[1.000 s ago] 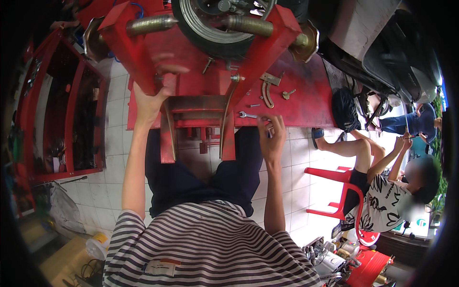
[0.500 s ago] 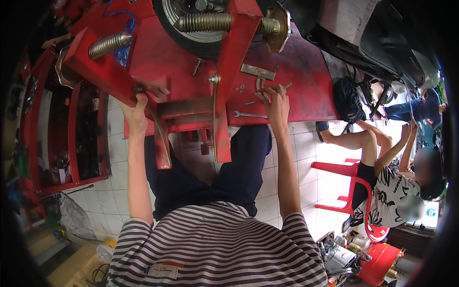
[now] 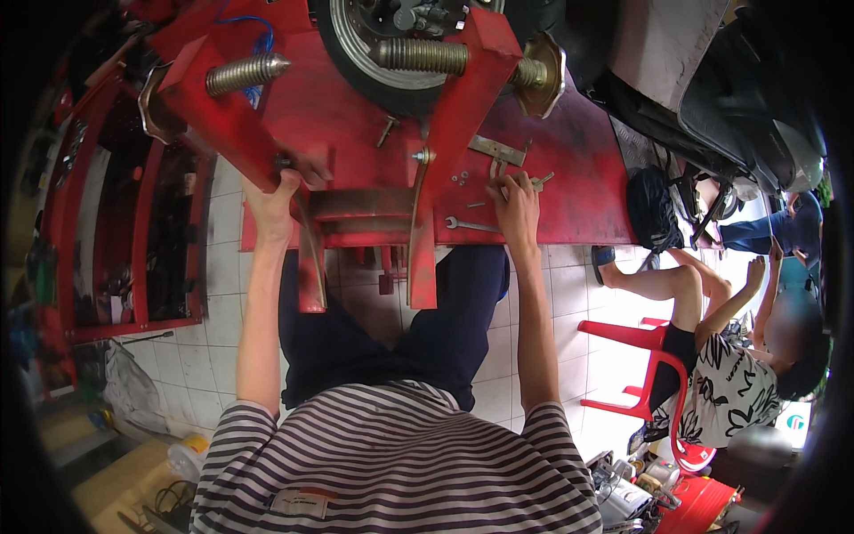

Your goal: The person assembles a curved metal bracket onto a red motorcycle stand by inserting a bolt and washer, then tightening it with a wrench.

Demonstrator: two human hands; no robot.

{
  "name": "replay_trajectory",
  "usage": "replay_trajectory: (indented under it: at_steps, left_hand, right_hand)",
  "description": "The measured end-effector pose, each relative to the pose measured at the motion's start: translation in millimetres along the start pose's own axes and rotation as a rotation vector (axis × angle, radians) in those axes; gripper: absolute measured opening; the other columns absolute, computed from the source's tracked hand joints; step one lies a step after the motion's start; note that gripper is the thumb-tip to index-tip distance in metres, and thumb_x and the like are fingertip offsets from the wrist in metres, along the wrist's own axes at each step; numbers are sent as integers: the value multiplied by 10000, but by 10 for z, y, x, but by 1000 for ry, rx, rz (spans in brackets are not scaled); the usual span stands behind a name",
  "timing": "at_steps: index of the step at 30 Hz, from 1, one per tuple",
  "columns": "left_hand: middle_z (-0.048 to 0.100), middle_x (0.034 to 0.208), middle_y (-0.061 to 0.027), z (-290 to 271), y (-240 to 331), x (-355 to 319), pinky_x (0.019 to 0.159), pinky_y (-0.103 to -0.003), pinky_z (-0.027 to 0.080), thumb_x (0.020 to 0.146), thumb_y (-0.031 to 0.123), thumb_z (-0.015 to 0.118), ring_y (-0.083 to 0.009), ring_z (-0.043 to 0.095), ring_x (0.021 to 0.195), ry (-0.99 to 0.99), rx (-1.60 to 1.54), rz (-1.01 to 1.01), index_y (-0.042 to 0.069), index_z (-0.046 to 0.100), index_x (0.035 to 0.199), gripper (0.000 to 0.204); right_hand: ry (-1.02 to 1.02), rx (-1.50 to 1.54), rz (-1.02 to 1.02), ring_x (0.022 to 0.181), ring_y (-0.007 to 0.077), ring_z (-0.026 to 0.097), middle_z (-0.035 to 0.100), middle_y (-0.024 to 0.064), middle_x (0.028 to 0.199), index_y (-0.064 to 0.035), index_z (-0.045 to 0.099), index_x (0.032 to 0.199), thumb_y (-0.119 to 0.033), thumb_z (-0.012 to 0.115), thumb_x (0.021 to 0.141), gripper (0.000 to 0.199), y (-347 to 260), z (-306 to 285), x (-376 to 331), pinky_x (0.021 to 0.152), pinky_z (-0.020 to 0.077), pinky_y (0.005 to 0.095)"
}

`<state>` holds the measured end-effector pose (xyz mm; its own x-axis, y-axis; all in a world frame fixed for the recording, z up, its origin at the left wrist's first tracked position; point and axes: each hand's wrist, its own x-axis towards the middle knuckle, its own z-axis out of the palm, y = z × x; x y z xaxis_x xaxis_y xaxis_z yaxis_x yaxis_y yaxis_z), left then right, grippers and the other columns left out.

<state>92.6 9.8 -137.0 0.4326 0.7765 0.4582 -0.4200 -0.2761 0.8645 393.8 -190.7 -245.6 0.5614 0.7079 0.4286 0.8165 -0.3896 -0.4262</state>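
My left hand (image 3: 275, 206) is wrapped around the lower left upright of a red steel wheel clamp (image 3: 236, 116), thumb up, fingers partly hidden behind it. My right hand (image 3: 518, 210) is over the red bench top with its fingers curled down, closed on something hidden beneath them. A small metal piece (image 3: 543, 182) sticks out to the right of those fingers. Just beyond the hand lies a flat metal bracket (image 3: 495, 149) with a curved part touching or close to the fingertips. An open-end wrench (image 3: 471, 224) rests left of my right wrist, near several small nuts (image 3: 460, 178) and a short pin (image 3: 476, 205).
Two threaded screws (image 3: 427, 57) with large hand nuts cross the clamp's uprights. A motorcycle wheel (image 3: 391, 53) stands behind; a bolt (image 3: 386, 132) lies before it. At right are a motorcycle (image 3: 738, 98), a black bag (image 3: 654, 209) and a person on a red chair (image 3: 632, 365).
The whole view has shifted slightly, with the bench sitting a little lower and further right. My right hand has curled over more beside the bracket; my left hand keeps its hold on the clamp.
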Motion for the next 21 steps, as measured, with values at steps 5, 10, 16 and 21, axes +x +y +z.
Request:
replay_trajectory:
  at_steps: [5, 10, 16, 21]
  left_hand:
    - [532, 712, -32, -61, -15, -63, 635, -361, 498, 688, 537, 865, -226, 648, 706, 79, -19, -64, 28, 519, 950, 669]
    - [671, 787, -67, -101, -76, -117, 660, -267, 507, 768, 227, 869, -182, 698, 730, 19, -180, -23, -7, 603, 980, 413]
    - [673, 956, -69, -170, 7, -109, 797, -302, 499, 773, 289, 864, -160, 670, 899, -77, -106, -10, 16, 576, 1117, 525]
    - [510, 1360, -133, -45, 171, -268, 1062, -386, 408, 836, 380, 795, -215, 500, 1274, 228, -85, 218, 33, 414, 1342, 723]
  right_hand:
    - [36, 228, 65, 872, 252, 625, 626, 102, 992, -69, 679, 1023, -123, 668, 904, 130, -197, -154, 0, 807, 474, 388]
    - [40, 859, 283, 857, 111, 594, 607, 60, 927, -1, 538, 1104, -96, 554, 1016, 130, -809, -563, -348, 783, 455, 261]
    - [-203, 1125, 143, 811, 161, 624, 621, 122, 930, 23, 497, 1126, 54, 601, 944, 212, -1901, -896, -686, 761, 513, 303]
    - [-278, 872, -36, 781, 109, 661, 682, 88, 859, 7, 621, 980, 48, 707, 869, 146, -2555, -692, -259, 706, 521, 248]
